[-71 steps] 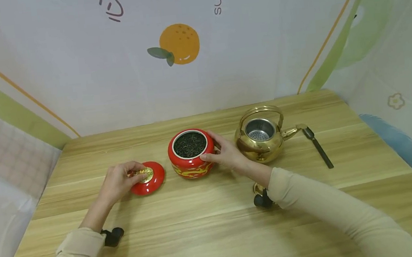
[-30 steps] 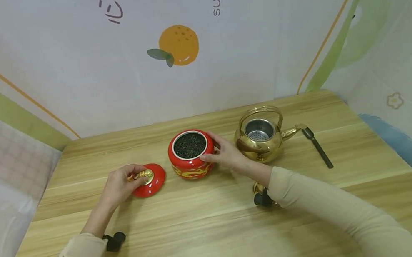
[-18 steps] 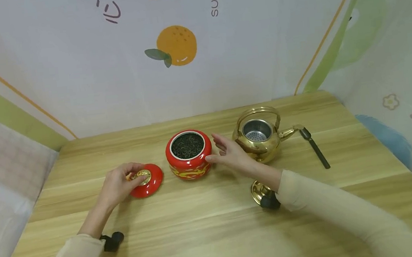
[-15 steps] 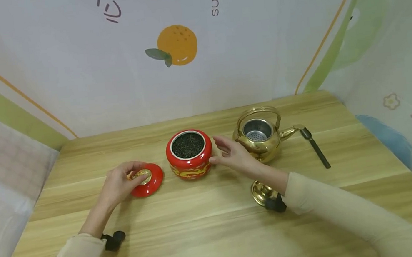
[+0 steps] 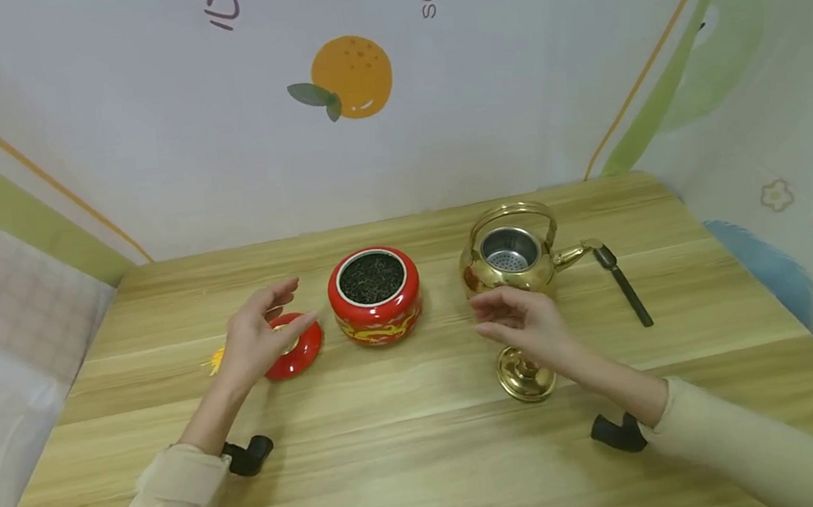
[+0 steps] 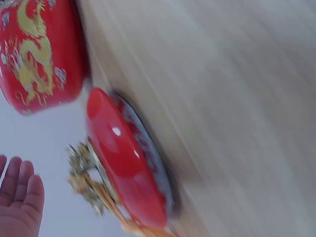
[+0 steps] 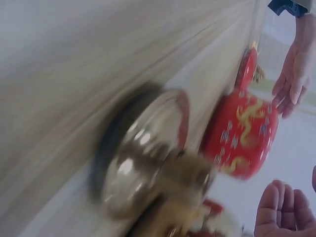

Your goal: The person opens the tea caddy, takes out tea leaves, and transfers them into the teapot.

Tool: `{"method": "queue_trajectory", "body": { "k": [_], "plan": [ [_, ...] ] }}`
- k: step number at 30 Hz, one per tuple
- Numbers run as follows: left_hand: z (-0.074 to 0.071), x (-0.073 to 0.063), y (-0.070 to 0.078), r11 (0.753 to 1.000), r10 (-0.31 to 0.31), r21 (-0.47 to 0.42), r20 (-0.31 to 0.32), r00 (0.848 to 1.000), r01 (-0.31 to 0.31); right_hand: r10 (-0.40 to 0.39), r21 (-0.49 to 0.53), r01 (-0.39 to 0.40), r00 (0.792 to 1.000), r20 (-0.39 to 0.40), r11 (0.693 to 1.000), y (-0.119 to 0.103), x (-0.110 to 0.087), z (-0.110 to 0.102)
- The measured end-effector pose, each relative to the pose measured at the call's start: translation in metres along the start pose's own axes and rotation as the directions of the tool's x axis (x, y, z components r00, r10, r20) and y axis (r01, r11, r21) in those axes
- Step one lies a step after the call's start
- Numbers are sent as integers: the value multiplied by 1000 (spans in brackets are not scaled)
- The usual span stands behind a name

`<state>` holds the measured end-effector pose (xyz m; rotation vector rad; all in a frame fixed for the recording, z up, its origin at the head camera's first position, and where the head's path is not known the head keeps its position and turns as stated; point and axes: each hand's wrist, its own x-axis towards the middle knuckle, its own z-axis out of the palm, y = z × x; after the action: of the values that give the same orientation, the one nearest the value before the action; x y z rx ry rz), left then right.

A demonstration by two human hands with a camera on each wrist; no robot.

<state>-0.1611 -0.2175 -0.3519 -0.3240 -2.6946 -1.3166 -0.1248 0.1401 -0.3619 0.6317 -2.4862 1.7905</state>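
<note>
My left hand [image 5: 255, 339] hovers over the red jar lid [image 5: 304, 353], its fingers parted and nothing in them. In the left wrist view the lid [image 6: 126, 158] rests on the table, with a gold knob and an orange tassel. Beside it stands the red tea jar [image 5: 378, 322], uncovered and filled with dark tea leaves, a gold dragon round its side. My right hand [image 5: 533, 327], empty with loosely bent fingers, is over the brass teapot lid [image 5: 527, 381] and in front of the brass teapot [image 5: 509, 276]. Inside the lidless teapot sits a steel strainer [image 5: 510, 251].
A dark tea scoop [image 5: 627, 288] lies at the right, its head by the teapot's spout [image 5: 573, 254]. The wooden table [image 5: 399, 469] ends at the back against a white printed cloth [image 5: 220, 174]. Black wrist-camera mounts [image 5: 249, 456] jut out under both sleeves.
My left hand has let go of the jar lid's knob and risen, leaving the lid on the table. My right hand has left the jar's side and moved right, toward the brass lid.
</note>
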Motion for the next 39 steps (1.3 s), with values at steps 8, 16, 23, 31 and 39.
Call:
{"method": "queue_trajectory", "body": {
  "k": [8, 16, 23, 31, 39],
  "plan": [
    [18, 14, 10, 998, 9, -62, -16, 1000, -10, -6, -231, -31, 987, -159, 972, 10, -29, -61],
    [32, 20, 12, 997, -19, -77, 29, 999, 21, 110, -410, -231, 948, -298, 882, 45, -47, -126],
    [43, 26, 14, 998, -36, -48, 64, 997, 39, 187, -529, -300, 948, -257, 794, 69, -60, -150],
    [52, 30, 17, 999, -42, -18, 78, 996, 44, 374, -583, -399, 912, -169, 708, 78, -58, -158],
    [52, 30, 15, 1000, -23, 6, 85, 996, 23, 417, -611, -392, 902, -110, 688, 78, -56, -161]
  ]
}}
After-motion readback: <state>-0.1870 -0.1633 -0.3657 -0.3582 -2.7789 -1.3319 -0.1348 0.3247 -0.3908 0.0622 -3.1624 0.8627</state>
